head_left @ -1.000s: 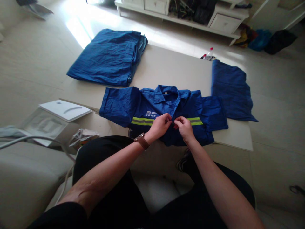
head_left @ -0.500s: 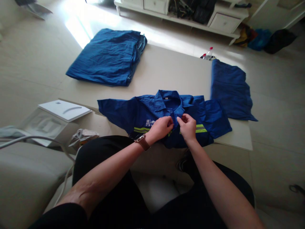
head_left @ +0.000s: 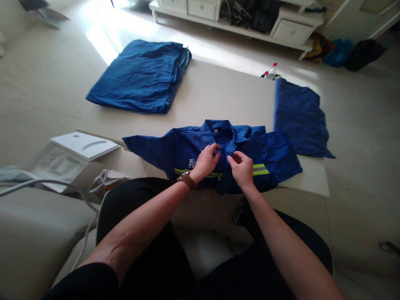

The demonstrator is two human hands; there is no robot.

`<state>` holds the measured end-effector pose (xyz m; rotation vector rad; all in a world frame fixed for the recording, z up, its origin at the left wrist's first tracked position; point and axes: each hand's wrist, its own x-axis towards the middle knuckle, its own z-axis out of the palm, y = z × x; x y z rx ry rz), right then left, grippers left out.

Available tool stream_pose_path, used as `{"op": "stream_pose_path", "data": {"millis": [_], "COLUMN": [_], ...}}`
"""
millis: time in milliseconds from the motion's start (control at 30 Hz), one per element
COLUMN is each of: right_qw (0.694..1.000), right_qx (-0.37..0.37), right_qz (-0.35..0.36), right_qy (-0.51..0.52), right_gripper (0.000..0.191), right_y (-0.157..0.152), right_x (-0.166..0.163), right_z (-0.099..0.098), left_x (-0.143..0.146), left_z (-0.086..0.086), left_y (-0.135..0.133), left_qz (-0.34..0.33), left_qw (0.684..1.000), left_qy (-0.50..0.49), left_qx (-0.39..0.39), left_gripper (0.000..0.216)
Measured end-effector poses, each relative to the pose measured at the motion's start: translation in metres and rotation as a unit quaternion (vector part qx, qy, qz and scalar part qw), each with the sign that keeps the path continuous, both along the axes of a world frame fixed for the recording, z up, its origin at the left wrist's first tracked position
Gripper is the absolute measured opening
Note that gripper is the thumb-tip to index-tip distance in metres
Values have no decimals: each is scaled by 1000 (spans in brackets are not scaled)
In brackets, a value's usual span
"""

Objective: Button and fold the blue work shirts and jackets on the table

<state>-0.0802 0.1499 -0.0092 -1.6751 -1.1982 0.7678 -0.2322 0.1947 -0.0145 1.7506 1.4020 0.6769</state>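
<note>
A blue work shirt (head_left: 175, 146) with a yellow-green reflective band lies front up at the near edge of a low pale table (head_left: 218, 96), collar pointing away from me. My left hand (head_left: 208, 160), with a brown watch on its wrist, pinches the shirt's front placket just below the collar. My right hand (head_left: 240, 166) pinches the facing edge of the placket right beside it. Both hands are closed on the cloth at the shirt's middle. The shirt's hem hangs over the table edge towards my knees.
A folded stack of blue garments (head_left: 140, 75) lies at the table's far left. Another blue garment (head_left: 300, 116) lies at the right edge. Small bottles (head_left: 271, 73) stand behind it. A white box (head_left: 84, 143) sits on the floor at left, a white cabinet (head_left: 237, 16) at the back.
Both hands have moved up the shirt front from the reflective band towards the collar. The shirt has shifted on the table and its left sleeve has spread further left.
</note>
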Motion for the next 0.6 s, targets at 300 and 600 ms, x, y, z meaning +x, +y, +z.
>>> {"op": "stream_pose_path", "data": {"millis": [300,600], "right_qw": [997,996], "right_qx": [20,32], "right_qz": [32,58], "right_qy": [-70,-64], "right_gripper": [24,25], "right_y": [-3,-2], "right_x": [-4,-4], "right_z": [4,0], "left_x": [-1,-8], "left_z": [9,18], "left_y": [-2,-8], "left_qz": [14,-68], "left_qw": [997,986], "left_qy": [-10,52], "left_qx": [74,145], "left_gripper": [11,19]}}
